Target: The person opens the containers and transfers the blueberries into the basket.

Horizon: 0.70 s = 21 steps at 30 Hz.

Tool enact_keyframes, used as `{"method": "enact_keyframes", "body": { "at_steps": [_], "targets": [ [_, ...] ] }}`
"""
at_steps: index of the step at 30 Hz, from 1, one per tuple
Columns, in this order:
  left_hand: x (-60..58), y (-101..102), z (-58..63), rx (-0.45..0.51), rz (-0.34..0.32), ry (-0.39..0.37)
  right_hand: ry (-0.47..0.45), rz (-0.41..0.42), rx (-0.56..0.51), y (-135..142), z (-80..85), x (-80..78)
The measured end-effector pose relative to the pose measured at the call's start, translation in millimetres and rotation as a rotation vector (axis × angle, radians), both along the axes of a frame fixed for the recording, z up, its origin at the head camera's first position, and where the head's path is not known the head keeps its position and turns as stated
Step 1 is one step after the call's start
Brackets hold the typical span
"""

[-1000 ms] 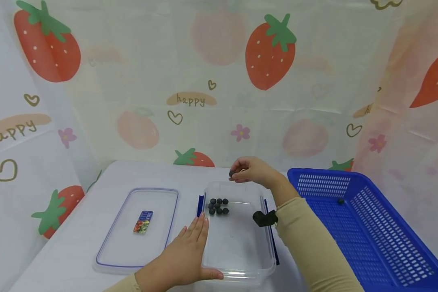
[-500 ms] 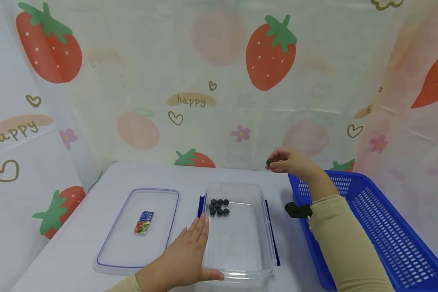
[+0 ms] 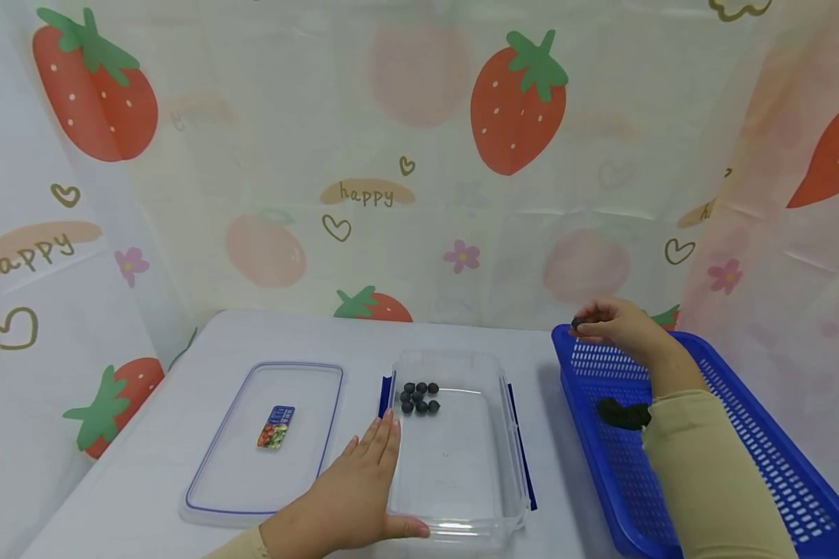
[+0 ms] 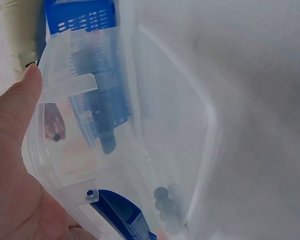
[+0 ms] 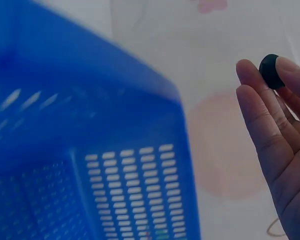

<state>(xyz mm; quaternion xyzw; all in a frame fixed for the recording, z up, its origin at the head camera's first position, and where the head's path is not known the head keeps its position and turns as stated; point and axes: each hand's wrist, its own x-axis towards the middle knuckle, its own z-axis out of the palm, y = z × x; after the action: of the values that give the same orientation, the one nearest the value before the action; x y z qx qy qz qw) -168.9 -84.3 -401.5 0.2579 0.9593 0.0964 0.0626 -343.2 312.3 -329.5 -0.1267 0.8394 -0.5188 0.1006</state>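
Over the far left corner of the blue basket (image 3: 643, 466), my right hand (image 3: 622, 326) pinches one small dark blueberry (image 5: 271, 72) between thumb and fingertips. My left hand (image 3: 349, 485) lies against the near left corner of a clear plastic container (image 3: 454, 473). Its fingers are straight along the left side, and the thumb (image 4: 27, 82) touches the near rim. Several dark blueberries (image 3: 419, 397) sit grouped in the container's far left part. In the left wrist view some of them show blurred through the clear wall.
Left of the container lies its clear lid (image 3: 231, 466) with a blue edge and a fruit label (image 3: 276, 427). Blue side clips (image 4: 121, 212) hang off the container. White cloth covers the table (image 3: 287, 338), and a strawberry-printed curtain (image 3: 419, 155) stands behind.
My right hand has moved right, from above the container's far edge to the basket's far left corner, still pinching the blueberry. My left hand stays put on the container.
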Motion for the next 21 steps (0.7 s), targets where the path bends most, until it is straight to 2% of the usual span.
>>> {"method": "enact_keyframes", "body": {
  "at_steps": [13, 21],
  "targets": [
    [-0.2, 0.6, 0.0, -0.003, 0.006, -0.009, -0.048, -0.058, 0.108, 22.0, -34.5, -1.2],
    [0.2, 0.5, -0.5, 0.000, 0.006, -0.001, -0.062, -0.092, 0.204, 23.2, -46.4, -1.7]
  ]
}}
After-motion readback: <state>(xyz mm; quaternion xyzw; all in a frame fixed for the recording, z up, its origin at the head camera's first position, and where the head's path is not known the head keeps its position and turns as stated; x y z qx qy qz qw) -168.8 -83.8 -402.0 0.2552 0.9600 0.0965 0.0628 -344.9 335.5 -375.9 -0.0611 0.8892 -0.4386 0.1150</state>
